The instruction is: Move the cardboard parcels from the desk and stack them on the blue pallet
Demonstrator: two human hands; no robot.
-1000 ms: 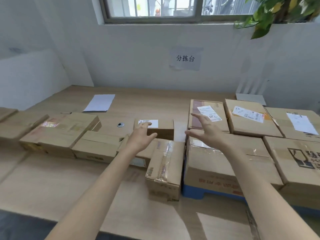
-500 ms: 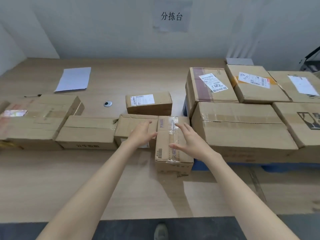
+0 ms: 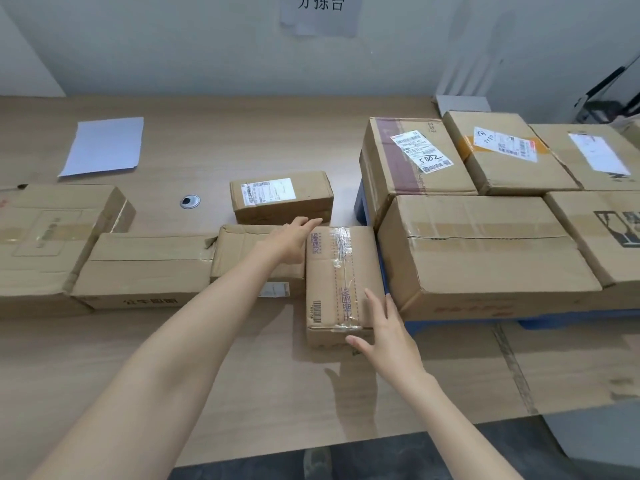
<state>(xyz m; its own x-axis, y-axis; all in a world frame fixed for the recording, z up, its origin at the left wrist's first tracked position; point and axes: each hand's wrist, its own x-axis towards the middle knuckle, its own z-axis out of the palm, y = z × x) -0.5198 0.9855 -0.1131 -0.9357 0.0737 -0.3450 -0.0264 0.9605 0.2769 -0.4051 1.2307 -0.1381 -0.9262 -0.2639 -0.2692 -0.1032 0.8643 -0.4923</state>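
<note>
Wall sign (image 3: 320, 8) reads 分拣台. The taped parcel (image 3: 341, 282) on the desk (image 3: 173, 358) carries 天猫国际 in purple print at two spots, a barcode on its left edge and clear tape down the middle. Small labelled box (image 3: 281, 199) behind it has a white shipping label, text too small to read. On the blue pallet (image 3: 450, 325) the rear-left box (image 3: 412, 157) has a label with handwritten "5082"; the box beside it (image 3: 502, 150) shows orange tape and a label. Large front box (image 3: 485, 254) has faint red print on its side, unreadable.

Left hand (image 3: 291, 239) open, fingers extended, at the taped parcel's far left corner. Right hand (image 3: 381, 330) open, spread against the near right corner, thumb on the front face. Neither closed around it; the parcel sits flat, just beside the pallet.

Flat carton (image 3: 145, 268) at left has dark print, partly blurred. White paper sheet (image 3: 104, 145) lies further back.
</note>
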